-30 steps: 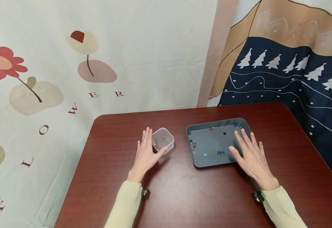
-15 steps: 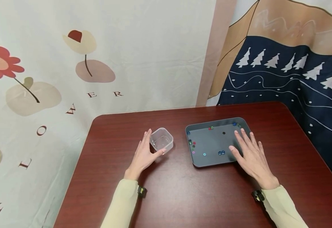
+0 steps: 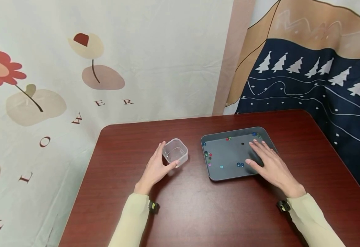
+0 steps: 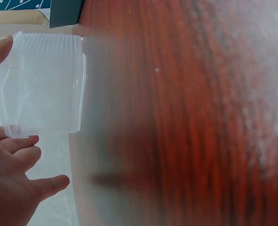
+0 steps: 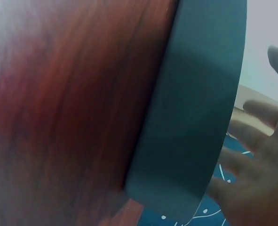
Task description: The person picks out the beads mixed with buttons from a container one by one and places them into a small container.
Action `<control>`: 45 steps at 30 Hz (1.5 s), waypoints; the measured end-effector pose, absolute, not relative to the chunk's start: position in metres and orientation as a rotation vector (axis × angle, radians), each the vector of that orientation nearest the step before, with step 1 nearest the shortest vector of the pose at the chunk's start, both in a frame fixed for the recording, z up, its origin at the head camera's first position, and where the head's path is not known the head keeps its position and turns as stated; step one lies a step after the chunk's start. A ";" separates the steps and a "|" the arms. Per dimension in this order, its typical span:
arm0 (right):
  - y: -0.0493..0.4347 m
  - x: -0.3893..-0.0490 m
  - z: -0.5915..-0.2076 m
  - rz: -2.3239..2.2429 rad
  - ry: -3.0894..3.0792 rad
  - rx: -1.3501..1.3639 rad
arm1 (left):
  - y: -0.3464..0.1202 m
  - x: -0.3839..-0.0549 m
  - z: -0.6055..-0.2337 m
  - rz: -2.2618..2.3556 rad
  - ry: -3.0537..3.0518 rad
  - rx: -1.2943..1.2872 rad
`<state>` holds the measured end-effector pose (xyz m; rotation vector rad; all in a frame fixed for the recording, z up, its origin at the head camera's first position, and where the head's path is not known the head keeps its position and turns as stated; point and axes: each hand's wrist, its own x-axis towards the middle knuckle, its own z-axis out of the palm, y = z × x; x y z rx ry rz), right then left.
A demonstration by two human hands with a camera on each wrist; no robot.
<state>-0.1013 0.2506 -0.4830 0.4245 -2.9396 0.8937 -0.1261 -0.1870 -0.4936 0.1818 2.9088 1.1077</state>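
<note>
In the head view, my left hand holds a small clear plastic container between the thumb on its near side and the fingers on its left side. The left wrist view shows the same container between thumb and fingertips, with one finger stretched away from it. My right hand is over the right part of a shallow grey tray, fingers spread and holding nothing. Several small coloured beads or buttons lie in the tray, among them two blue ones side by side. Whether the right fingers touch the tray cannot be made out.
Both things stand on a dark red wooden table, the container left of the tray with a gap between. A pale flower-print cloth and a dark tree-print cloth hang behind the table's far edge.
The left hand has drawn slightly left and its fingers have come closer to the container. My right hand has shifted a little left over the tray, its fingers nearer together.
</note>
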 end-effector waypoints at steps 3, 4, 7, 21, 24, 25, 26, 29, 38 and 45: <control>0.251 -0.106 -0.481 0.904 -2.968 0.453 | -0.188 -0.126 -0.493 1.114 2.902 0.179; 0.251 -0.107 -0.481 0.906 -2.975 0.462 | -0.188 -0.126 -0.493 1.116 2.900 0.179; 0.249 -0.111 -0.482 0.908 -3.001 0.491 | -0.188 -0.126 -0.493 1.123 2.893 0.178; 0.248 -0.123 -0.490 0.958 -3.087 0.594 | -0.188 -0.126 -0.492 1.122 2.874 0.177; 0.248 -0.125 -0.492 0.950 -3.092 0.619 | -0.189 -0.126 -0.493 1.116 2.877 0.185; 0.248 -0.126 -0.493 0.942 -3.089 0.630 | -0.189 -0.126 -0.493 1.118 2.879 0.189; 0.248 -0.126 -0.493 0.932 -3.084 0.642 | -0.189 -0.126 -0.493 1.117 2.881 0.191; 0.246 -0.127 -0.494 0.894 -3.075 0.675 | -0.188 -0.127 -0.493 1.117 2.882 0.194; 0.241 -0.128 -0.493 0.804 -3.037 0.754 | -0.188 -0.126 -0.492 1.125 2.879 0.199; 0.241 -0.129 -0.495 0.759 -2.987 0.813 | -0.188 -0.126 -0.492 1.141 2.879 0.198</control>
